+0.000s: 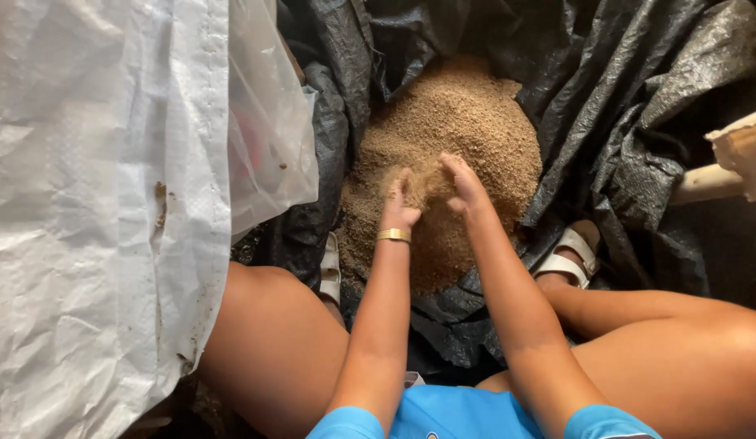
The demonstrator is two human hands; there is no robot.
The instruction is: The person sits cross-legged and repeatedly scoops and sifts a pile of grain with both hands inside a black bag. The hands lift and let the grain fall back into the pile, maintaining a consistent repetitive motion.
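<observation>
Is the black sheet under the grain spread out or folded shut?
Spread out: the black sheet lies open and crumpled, with the grain pile heaped uncovered on it.
</observation>
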